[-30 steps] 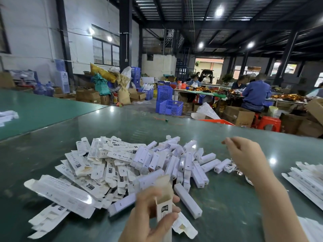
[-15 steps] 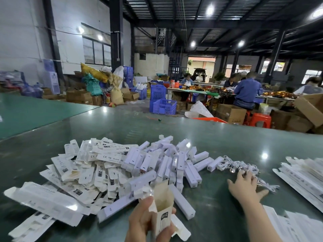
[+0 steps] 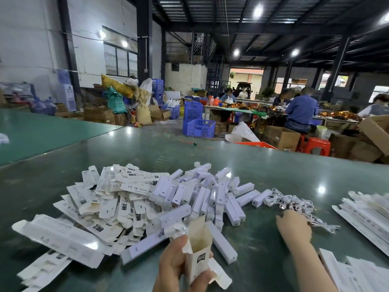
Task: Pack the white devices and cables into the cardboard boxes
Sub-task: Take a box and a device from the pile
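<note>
The left hand (image 3: 179, 264) is gripping an open cardboard box (image 3: 199, 247) upright at the near edge of the table (image 3: 273, 165), thumb on one face and fingers curled round the other, with the open mouth and its raised flap facing up and slightly away. The right hand (image 3: 294, 226) is resting on the table to the right, fingers reaching into the bundle of white cables (image 3: 294, 204); whether the fingertips are already pinching a cable cannot be told, since they are lying behind the back of the hand. The cables are lying just beyond and touching the right hand, strung out in a loose tangle running from far left to near right, so the right hand is clearly the nearer one for that pick. The white devices (image 3: 223, 242) are lying in a heap between the two hands and further back; the closest one is a slim white bar with its long axis running from the box out toward the near right, its end face showing a small port. Flattened, unfilled boxes (image 3: 101, 207) are piled to the left of the heap. The next move appears to call for carrying a cable leftward to the box mouth.
</note>
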Demonstrator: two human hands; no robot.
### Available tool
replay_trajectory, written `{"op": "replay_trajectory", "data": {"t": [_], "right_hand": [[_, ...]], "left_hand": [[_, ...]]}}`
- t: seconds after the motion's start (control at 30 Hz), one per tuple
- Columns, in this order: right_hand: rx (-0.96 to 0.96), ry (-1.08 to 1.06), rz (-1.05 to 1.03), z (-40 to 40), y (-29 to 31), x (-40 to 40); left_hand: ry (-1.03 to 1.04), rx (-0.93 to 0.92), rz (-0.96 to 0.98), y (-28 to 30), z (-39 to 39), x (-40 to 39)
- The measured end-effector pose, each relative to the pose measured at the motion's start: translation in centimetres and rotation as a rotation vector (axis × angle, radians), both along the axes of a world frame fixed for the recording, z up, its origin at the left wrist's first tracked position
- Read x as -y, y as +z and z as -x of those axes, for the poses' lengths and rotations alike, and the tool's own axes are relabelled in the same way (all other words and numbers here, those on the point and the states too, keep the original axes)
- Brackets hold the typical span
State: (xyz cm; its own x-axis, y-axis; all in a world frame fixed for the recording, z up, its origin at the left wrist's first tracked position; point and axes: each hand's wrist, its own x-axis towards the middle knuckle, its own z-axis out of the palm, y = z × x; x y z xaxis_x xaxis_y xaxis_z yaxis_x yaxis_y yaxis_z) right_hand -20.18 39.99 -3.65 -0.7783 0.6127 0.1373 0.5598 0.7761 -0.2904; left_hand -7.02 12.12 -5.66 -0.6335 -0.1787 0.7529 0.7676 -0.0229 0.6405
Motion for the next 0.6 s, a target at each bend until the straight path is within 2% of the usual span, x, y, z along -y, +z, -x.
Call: {"op": "replay_trajectory", "data": {"t": [0.1,0.17,0.27,0.33,0.4,0.47,0.53,0.6], "right_hand": [[-0.028,0.083,0.072,-0.3,1.1,0.4],[-0.06,0.155,0.129,-0.2,1.9,0.5],[-0.214,0.274,0.193,-0.1,4.0,1.3],[-0.255,0.28,0.16,-0.1,5.1,1.9],[-0.109,0.261,0.019,-0.4,5.4,2.0],[0.163,0.293,-0.082,-0.8,5.2,2.1],[0.335,0.383,-0.052,-0.9,4.7,2.1],[0.388,0.457,-0.026,-0.8,4.4,2.4]], "left_hand": [[-0.02,0.074,0.019,0.2,0.3,0.5],[-0.019,0.061,0.03,0.1,0.5,0.7],[-0.08,0.045,0.061,0.9,0.5,1.2],[-0.081,0.048,0.075,0.8,0.6,1.4],[-0.078,0.045,0.089,0.6,0.5,1.6],[-0.089,0.051,0.087,0.5,0.4,1.6],[-0.099,0.029,0.087,0.4,0.2,1.6],[-0.095,0.03,0.079,0.4,0.3,1.4]]}}
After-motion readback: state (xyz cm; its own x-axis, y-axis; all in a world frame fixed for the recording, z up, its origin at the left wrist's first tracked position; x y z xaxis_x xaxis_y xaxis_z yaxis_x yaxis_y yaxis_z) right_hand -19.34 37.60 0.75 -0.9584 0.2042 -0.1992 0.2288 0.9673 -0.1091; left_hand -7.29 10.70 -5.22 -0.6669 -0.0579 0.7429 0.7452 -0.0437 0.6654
